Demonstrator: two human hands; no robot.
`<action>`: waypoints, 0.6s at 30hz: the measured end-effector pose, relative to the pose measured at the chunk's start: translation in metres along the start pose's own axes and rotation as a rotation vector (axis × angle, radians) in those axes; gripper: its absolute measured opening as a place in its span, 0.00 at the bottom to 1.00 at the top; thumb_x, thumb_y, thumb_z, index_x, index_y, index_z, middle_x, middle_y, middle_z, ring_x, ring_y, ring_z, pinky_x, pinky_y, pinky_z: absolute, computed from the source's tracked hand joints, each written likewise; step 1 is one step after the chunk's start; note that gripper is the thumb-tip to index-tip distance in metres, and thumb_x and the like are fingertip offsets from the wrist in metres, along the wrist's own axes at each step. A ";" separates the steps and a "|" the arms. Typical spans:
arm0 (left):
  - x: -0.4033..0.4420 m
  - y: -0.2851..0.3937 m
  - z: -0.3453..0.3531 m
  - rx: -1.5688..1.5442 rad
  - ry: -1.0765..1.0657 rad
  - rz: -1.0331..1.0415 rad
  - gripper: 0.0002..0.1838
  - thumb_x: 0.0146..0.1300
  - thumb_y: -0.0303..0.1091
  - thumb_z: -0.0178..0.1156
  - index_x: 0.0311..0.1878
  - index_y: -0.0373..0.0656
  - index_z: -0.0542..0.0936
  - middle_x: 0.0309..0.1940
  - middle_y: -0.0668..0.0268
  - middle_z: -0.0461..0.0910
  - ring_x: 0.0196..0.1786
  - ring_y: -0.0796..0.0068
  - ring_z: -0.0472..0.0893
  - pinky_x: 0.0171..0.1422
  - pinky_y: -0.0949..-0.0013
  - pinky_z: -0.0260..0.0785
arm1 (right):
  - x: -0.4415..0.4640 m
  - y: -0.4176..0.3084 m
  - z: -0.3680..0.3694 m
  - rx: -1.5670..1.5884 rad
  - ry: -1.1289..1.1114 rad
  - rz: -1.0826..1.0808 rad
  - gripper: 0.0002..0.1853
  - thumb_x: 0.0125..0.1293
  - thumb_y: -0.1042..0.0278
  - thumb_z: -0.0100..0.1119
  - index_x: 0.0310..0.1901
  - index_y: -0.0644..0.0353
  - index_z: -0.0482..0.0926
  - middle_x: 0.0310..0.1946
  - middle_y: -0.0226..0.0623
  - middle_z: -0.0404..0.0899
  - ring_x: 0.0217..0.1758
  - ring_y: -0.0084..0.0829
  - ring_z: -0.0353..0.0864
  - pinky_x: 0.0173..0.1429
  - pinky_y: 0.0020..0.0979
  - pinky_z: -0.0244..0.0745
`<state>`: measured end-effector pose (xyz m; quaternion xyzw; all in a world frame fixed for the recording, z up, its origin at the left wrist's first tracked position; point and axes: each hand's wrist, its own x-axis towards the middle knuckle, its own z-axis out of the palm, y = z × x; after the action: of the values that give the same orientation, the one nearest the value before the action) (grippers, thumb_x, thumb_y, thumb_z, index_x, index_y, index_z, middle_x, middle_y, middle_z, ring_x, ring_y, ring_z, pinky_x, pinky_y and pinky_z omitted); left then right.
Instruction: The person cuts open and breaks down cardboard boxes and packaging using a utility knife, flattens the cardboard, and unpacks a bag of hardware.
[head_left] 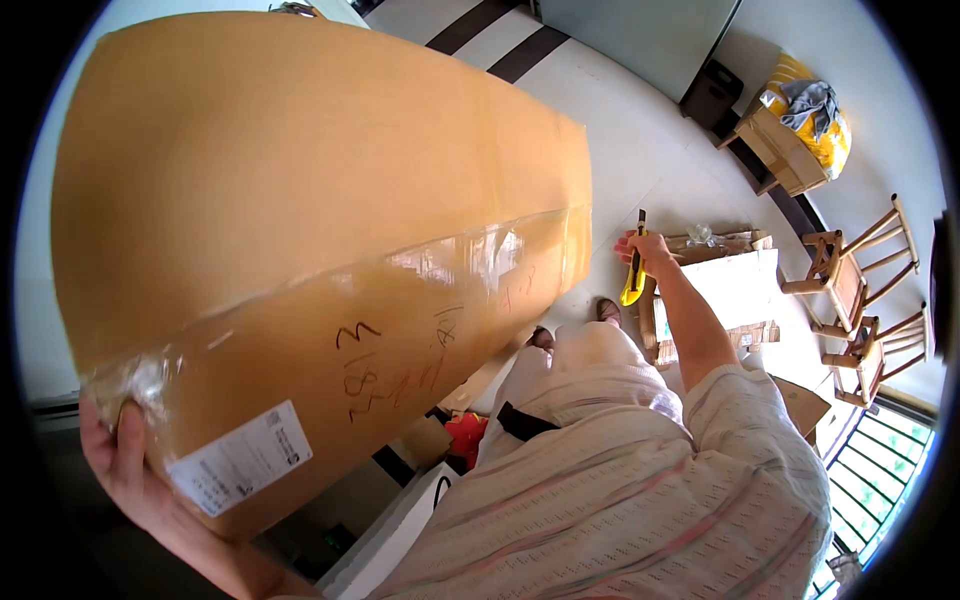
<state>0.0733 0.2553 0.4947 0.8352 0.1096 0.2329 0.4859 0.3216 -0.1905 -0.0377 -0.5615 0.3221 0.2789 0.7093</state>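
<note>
A large cardboard box [270, 170] fills the left half of the view, tilted. Clear packing tape [450, 262] runs along its seam, and handwritten marks and a white shipping label [240, 458] show on the near side. My left hand [125, 455] grips the box at its lower left corner, thumb over the taped edge, the other fingers partly hidden. Out to the right, apart from the box, my right hand [650, 250] is closed around a yellow utility knife [634, 280]. Its dark tip points away from me.
Flattened cardboard [660, 335] and a white sheet [725, 290] lie on the floor at right. Beyond are bamboo chairs [845, 275] and a carton [785, 150] with a yellow bag on top. A red item [465, 435] and a white bag [400, 535] sit below the box.
</note>
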 end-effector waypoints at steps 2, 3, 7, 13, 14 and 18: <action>-0.019 0.013 -0.010 0.016 0.039 0.018 0.24 0.59 0.27 0.57 0.57 0.30 0.66 0.48 0.59 0.75 0.49 0.74 0.74 0.57 0.72 0.62 | 0.002 -0.007 -0.006 0.078 -0.050 0.024 0.16 0.52 0.85 0.47 0.44 0.63 0.67 0.40 0.45 0.75 0.38 0.41 0.81 0.34 0.39 0.78; -0.027 0.021 -0.016 0.019 0.034 0.017 0.25 0.58 0.27 0.58 0.58 0.29 0.66 0.48 0.58 0.75 0.50 0.72 0.73 0.58 0.71 0.60 | 0.005 -0.012 -0.004 0.110 -0.050 0.016 0.18 0.51 0.86 0.46 0.46 0.63 0.67 0.41 0.45 0.74 0.39 0.42 0.81 0.35 0.39 0.78; -0.052 0.036 -0.019 0.056 0.046 0.112 0.27 0.58 0.29 0.58 0.59 0.28 0.64 0.49 0.55 0.74 0.52 0.70 0.72 0.60 0.69 0.58 | 0.021 -0.030 0.011 0.210 -0.050 -0.050 0.24 0.50 0.89 0.45 0.51 0.62 0.64 0.45 0.44 0.71 0.41 0.44 0.80 0.37 0.41 0.78; -0.088 0.030 -0.061 0.224 0.193 0.305 0.26 0.61 0.30 0.55 0.60 0.28 0.63 0.53 0.54 0.71 0.55 0.66 0.70 0.60 0.66 0.58 | 0.051 -0.108 -0.018 0.254 0.085 -0.219 0.25 0.50 0.89 0.45 0.50 0.55 0.66 0.40 0.36 0.71 0.34 0.40 0.79 0.36 0.44 0.77; -0.092 0.028 -0.065 0.144 0.142 0.268 0.25 0.61 0.30 0.55 0.59 0.29 0.63 0.53 0.55 0.71 0.55 0.67 0.70 0.61 0.66 0.58 | 0.053 -0.127 -0.028 0.275 0.119 -0.253 0.23 0.50 0.87 0.48 0.49 0.54 0.66 0.36 0.36 0.71 0.31 0.39 0.78 0.30 0.41 0.75; -0.110 0.001 -0.111 -0.080 0.042 -0.016 0.18 0.60 0.28 0.56 0.54 0.35 0.68 0.48 0.63 0.73 0.51 0.72 0.71 0.58 0.67 0.59 | 0.046 -0.206 -0.067 0.280 0.159 -0.382 0.14 0.53 0.78 0.57 0.41 0.54 0.69 0.29 0.34 0.73 0.22 0.31 0.73 0.20 0.30 0.65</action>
<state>-0.0769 0.2943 0.5108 0.8092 0.1170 0.2508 0.5182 0.4969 -0.2984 0.0433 -0.5285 0.3004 0.0474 0.7926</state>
